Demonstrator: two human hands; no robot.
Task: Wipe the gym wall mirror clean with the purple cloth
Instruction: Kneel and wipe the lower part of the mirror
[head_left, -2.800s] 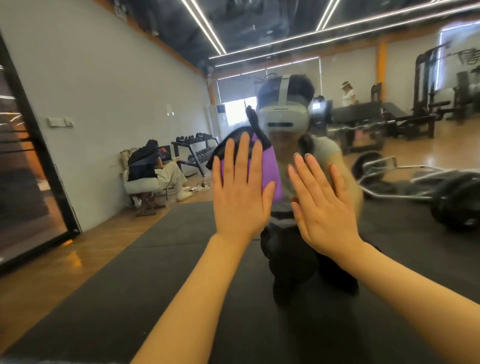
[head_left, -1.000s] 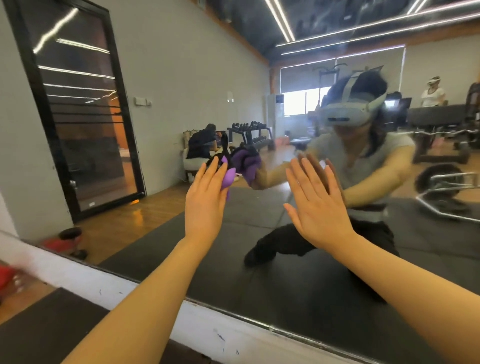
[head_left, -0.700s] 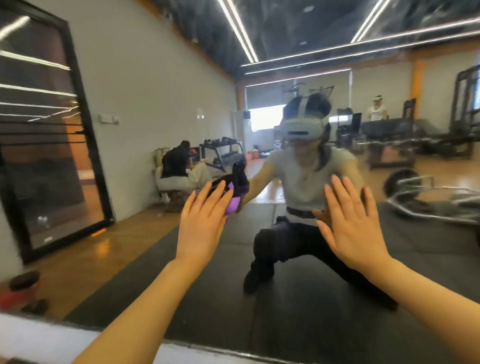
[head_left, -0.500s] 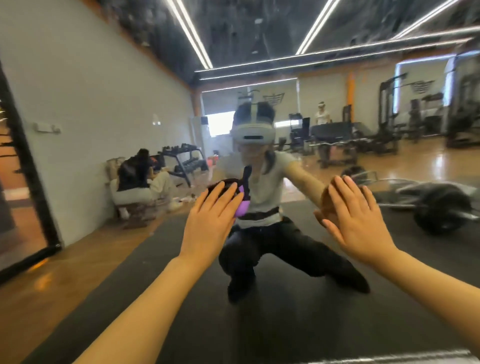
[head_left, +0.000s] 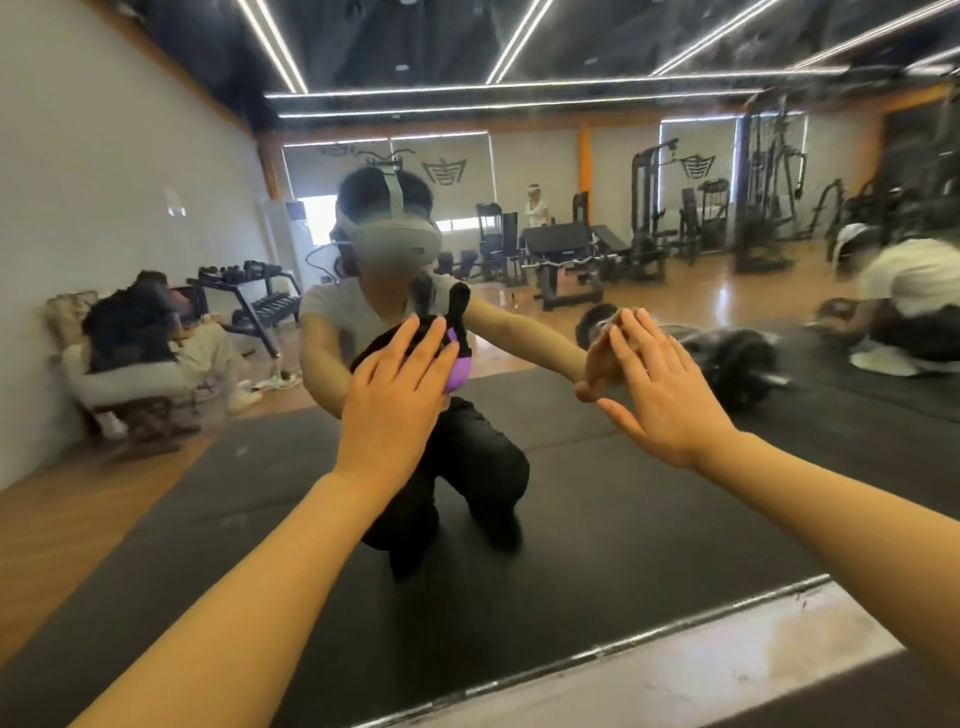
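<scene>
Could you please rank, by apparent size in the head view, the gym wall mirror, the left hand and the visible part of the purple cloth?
1. Gym wall mirror
2. Left hand
3. Purple cloth, mostly hidden behind the hand

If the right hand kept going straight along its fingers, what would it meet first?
Probably the mirror itself: the right hand is flat, its fingertips seemingly meeting their reflection, so nothing else lies between, though exact contact is hard to judge.

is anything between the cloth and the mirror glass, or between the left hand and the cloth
Nothing visible. The left hand presses the purple cloth flat against the mirror, fingers straight. The right hand also lies flat on the glass, apart from the cloth and out of its way.
</scene>
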